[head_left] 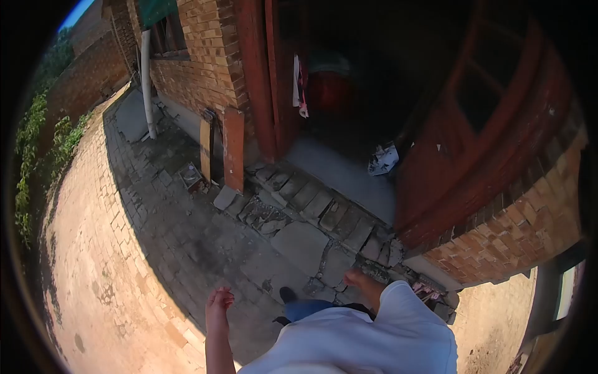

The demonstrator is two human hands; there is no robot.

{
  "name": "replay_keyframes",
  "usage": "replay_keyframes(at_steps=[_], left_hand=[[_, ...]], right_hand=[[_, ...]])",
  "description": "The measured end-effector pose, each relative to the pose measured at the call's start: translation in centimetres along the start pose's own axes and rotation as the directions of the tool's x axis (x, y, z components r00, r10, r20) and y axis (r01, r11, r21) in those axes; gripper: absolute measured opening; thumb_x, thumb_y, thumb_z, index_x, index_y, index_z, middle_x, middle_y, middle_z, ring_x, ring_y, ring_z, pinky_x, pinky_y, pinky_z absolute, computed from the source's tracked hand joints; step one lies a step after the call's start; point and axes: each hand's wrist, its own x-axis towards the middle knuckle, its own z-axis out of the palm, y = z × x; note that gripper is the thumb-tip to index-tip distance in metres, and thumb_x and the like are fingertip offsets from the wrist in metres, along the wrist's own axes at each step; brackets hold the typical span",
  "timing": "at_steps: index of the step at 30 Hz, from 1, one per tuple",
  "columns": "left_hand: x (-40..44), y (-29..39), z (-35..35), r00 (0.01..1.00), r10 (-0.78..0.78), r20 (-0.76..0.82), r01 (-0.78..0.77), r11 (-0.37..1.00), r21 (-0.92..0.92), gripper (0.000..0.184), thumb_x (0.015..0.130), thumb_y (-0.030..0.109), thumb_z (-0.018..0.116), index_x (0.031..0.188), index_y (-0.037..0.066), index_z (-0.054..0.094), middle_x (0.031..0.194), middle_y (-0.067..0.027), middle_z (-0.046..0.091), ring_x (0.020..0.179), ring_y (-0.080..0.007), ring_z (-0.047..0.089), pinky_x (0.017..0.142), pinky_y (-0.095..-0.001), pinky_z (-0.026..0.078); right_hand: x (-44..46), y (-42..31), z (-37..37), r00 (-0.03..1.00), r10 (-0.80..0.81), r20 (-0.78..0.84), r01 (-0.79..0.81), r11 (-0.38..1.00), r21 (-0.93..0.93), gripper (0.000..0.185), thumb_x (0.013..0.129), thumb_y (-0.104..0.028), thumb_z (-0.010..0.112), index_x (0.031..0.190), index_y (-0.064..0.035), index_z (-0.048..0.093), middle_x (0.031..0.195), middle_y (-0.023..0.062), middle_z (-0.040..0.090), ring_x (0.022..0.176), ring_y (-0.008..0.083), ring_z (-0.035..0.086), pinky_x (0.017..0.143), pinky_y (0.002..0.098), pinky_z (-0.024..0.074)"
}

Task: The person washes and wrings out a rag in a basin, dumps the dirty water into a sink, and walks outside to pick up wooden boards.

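Out in front of my body on the left hangs my left hand (pixel 220 297), over the paved ground. Its fingers are loosely bent and a little apart, with nothing in them that I can see. My right hand (pixel 355 278) is held forward, above the broken slabs beside the step. Its fingers are too small and blurred to make out, and I see no object in it. Both hands are in the air. One dark shoe (pixel 288 295) and a blue trouser leg (pixel 308 308) show below my white shirt (pixel 355 340).
A worn brick step (pixel 305 190) leads to a dark doorway with a red door (pixel 448 149) swung outward. A crumpled bag (pixel 383 159) lies by the threshold. Boards (pixel 233 149) lean on the brick wall (pixel 199 81), near a white pipe (pixel 147 87). Cracked slabs (pixel 299 246) are uneven.
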Motion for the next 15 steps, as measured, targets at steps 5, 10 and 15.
replay_keyframes(at_steps=[5,10,15], left_hand=[[6.6,-9.0,-16.1,0.860,-0.396,-0.322,0.298,0.901,-0.314,0.018,0.082,0.027,0.053,0.080,0.010,0.055,0.061,0.0014,0.048,0.054,-0.0091,0.044,0.051,-0.0226,0.036],[13.7,-11.0,-23.8,0.693,-0.596,-0.406,0.422,0.792,-0.441,0.016,0.082,0.028,0.053,0.079,0.012,0.053,0.061,0.0021,0.047,0.054,-0.0095,0.043,0.051,-0.0230,0.035],[29.4,-6.4,-33.8,0.770,-0.562,-0.300,0.426,0.804,-0.414,0.015,0.081,0.028,0.052,0.077,0.014,0.051,0.060,0.0028,0.045,0.053,-0.0099,0.042,0.051,-0.0233,0.035]], right_hand=[[-10.8,-36.1,12.4,0.843,-0.507,0.181,0.505,0.861,0.060,0.014,0.086,-0.017,0.052,0.090,-0.0048,0.057,0.078,0.0024,0.058,0.064,0.0098,0.053,0.058,0.0257,0.0458],[-5.7,-43.9,17.9,0.805,-0.579,0.131,0.565,0.815,0.130,0.014,0.086,-0.018,0.052,0.088,-0.0052,0.056,0.077,0.0025,0.059,0.064,0.0104,0.054,0.058,0.0262,0.0464],[3.7,-30.6,16.3,0.972,-0.217,-0.087,0.106,0.742,-0.663,0.013,0.076,-0.018,0.055,0.076,-0.0077,0.064,0.071,0.0057,0.063,0.059,0.0203,0.059,0.051,0.0357,0.0474]])
